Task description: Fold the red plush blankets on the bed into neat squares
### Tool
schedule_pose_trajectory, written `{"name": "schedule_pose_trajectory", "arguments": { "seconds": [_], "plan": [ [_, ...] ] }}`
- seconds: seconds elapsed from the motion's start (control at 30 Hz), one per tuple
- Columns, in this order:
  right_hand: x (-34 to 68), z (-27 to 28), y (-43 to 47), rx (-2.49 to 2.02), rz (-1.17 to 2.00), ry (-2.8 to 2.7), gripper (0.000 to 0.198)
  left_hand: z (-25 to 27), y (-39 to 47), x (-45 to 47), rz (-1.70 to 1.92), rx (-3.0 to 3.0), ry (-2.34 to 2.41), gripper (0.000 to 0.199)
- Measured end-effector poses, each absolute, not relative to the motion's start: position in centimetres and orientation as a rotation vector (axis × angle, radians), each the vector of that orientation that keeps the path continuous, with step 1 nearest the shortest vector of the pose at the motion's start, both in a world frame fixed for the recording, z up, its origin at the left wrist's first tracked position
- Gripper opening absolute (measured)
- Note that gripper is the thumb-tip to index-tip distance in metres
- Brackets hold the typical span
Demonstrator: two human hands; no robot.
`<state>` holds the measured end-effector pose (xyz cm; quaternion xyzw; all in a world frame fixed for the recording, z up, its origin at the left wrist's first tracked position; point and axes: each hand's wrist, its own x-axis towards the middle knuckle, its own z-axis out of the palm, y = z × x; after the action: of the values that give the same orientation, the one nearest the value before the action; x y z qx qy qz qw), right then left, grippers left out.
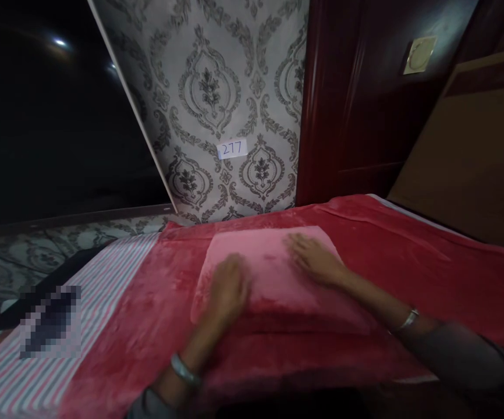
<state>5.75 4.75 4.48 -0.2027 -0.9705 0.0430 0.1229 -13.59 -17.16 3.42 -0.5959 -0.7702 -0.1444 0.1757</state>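
- The pink cloth (263, 267) lay on the red blanket (138, 314), mid-scene.
- The left hand (229, 285) was over the cloth's left part, fingers bent; blur hid whether it gripped anything.
- The right hand (315, 259) lay over the cloth's far right part, open, fingers extended.
- A striped sheet (103, 291) showed left of the blanket.
- A "277" label (233, 149) was on the far wall (256, 87).
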Motion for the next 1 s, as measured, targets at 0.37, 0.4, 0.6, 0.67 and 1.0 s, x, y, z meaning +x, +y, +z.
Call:
{"name": "schedule_pose_trajectory", "arguments": {
  "seconds": [0.37,0.4,0.6,0.67,1.0],
  "plan": [
    [-3.7,2.8,8.1,-0.184,0.106,-3.039,0.058,-2.7,-19.7,-6.3,-0.355,-1.934,-2.008,0.088],
    [-4.4,2.8,9.0,-0.266,0.104,-3.042,0.058,-2.8,-19.7,-6.4,-0.346,-1.940,-2.008,0.088],
    [-7.2,1.7,11.3,-0.576,0.220,-2.993,0.056,-3.7,-19.2,-6.7,-0.319,-1.943,-1.987,0.089],
    [-7.3,1.3,11.3,-0.600,0.233,-2.971,0.055,-3.8,-19.2,-6.7,-0.320,-1.951,-1.971,0.089],
    [-7.2,2.4,10.9,-0.712,0.231,-2.970,0.056,-1.2,-20.1,-5.8,-0.430,-1.993,-2.089,0.081]
  ]
}}
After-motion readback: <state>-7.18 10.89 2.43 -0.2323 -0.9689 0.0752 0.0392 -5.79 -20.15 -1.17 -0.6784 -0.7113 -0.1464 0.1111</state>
